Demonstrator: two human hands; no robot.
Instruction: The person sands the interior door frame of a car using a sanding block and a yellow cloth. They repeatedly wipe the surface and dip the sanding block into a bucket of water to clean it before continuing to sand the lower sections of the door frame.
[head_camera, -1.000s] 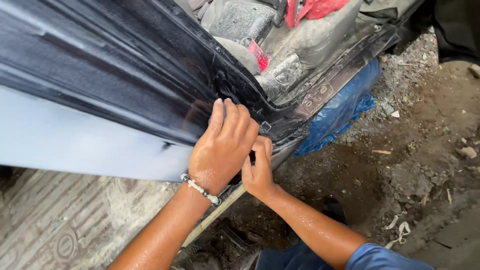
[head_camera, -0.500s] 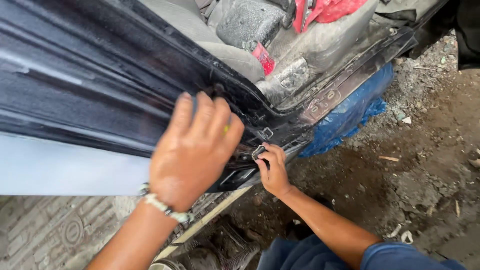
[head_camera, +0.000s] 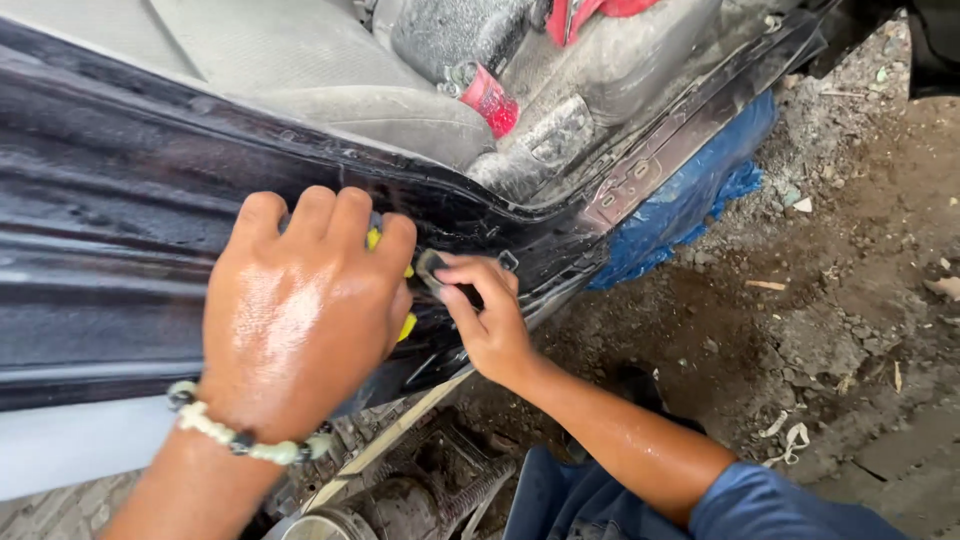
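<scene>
My left hand (head_camera: 300, 310), wet and with a bead bracelet at the wrist, presses flat on the black car body panel (head_camera: 120, 230). A yellow pad (head_camera: 407, 327) shows under its fingers and palm. My right hand (head_camera: 490, 325) is just to its right, pinching a small dark grey piece (head_camera: 432, 268) against the panel's edge near the door opening. The two hands almost touch.
Behind the panel is a dusty grey car seat (head_camera: 380, 110) with a red item (head_camera: 490, 100) beside it. A blue sheet (head_camera: 690, 200) hangs under the door sill. Dirt and rubble ground (head_camera: 850, 300) lies to the right, with metal machine parts (head_camera: 420, 490) below the panel.
My left hand has slid a little left and down on the panel, and the yellow pad now shows beneath it. My right hand stays at the panel edge with the grey piece.
</scene>
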